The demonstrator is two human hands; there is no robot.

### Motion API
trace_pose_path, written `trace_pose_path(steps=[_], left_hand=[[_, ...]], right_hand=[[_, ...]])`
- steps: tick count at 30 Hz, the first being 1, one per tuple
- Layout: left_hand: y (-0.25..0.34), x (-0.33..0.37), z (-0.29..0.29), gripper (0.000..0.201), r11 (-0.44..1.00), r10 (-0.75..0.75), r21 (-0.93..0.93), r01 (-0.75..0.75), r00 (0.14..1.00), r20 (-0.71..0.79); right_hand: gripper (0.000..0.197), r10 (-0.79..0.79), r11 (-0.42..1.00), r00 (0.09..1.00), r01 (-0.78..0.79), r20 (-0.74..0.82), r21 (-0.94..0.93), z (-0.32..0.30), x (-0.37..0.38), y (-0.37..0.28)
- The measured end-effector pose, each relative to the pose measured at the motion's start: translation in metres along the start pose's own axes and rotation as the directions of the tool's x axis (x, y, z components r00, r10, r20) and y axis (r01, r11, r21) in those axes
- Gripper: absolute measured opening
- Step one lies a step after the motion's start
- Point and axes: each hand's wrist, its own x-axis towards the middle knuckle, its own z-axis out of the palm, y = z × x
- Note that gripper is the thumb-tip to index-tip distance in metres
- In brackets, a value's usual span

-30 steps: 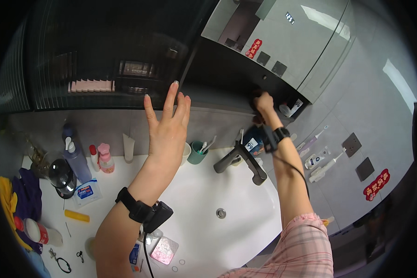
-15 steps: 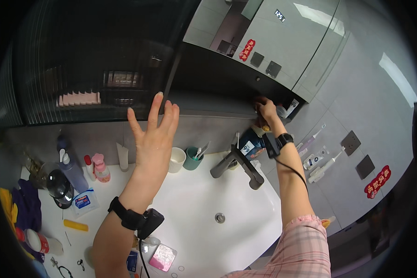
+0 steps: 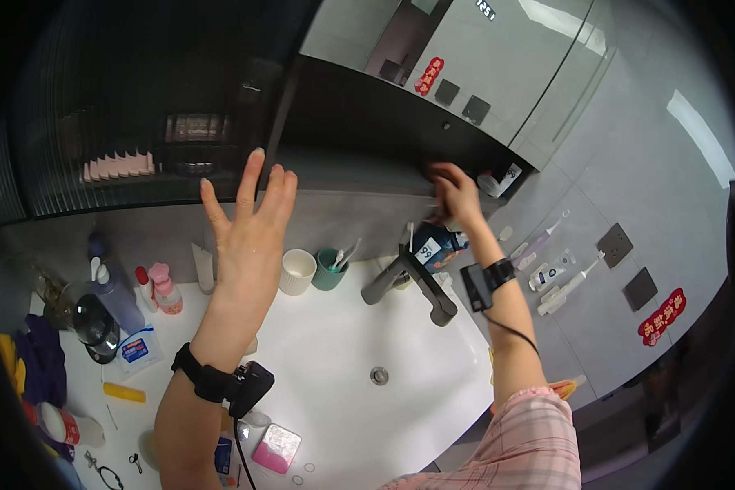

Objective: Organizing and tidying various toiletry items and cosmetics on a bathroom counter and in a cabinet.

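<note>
My left hand is open, its fingers spread at the lower edge of the dark ribbed-glass cabinet door. Nothing is in it. At the right part of the open black shelf, my right hand is curled and partly blurred. A dark brownish patch shows under its fingers, but I cannot make out what they hold. Beside it, in the shelf's right corner, are a clear container and a white tube. A dark blue package stands below my right hand, behind the black faucet.
The white sink lies below, with a white cup and a green cup at its back edge. Bottles, a pink compact and small items fill the left counter. Electric toothbrushes hang at right; a mirror cabinet is above.
My right hand has moved slightly left along the shelf, away from the corner items. My left hand stays spread at the cabinet door. The whole view has shifted a little.
</note>
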Motion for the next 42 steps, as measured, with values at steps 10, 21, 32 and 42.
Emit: trace_pose_path(steps=[10,21,32,42], left_hand=[[-0.001,-0.004,0.018,0.071,0.999,-0.023,0.048,0.024,0.999,-0.025],[0.009,0.005,0.010,0.074,0.982,-0.008,-0.186,-0.004,0.998,-0.065],[-0.003,-0.004,0.018,0.072,0.986,-0.043,-0.162,0.028,0.995,-0.086],[0.003,-0.001,0.028,0.072,0.997,-0.021,-0.082,0.009,0.990,-0.137]], right_hand=[[0.028,-0.278,0.955,0.960,0.281,0.046,-0.096,0.055,-0.034,-0.051],[0.035,-0.080,0.834,0.986,-0.012,-0.144,-0.551,-0.022,0.040,0.023],[0.028,-0.340,0.933,0.818,0.231,0.464,0.276,0.136,-0.030,-0.163],[0.038,-0.057,0.971,0.998,0.054,-0.006,-0.234,-0.023,0.073,0.070]])
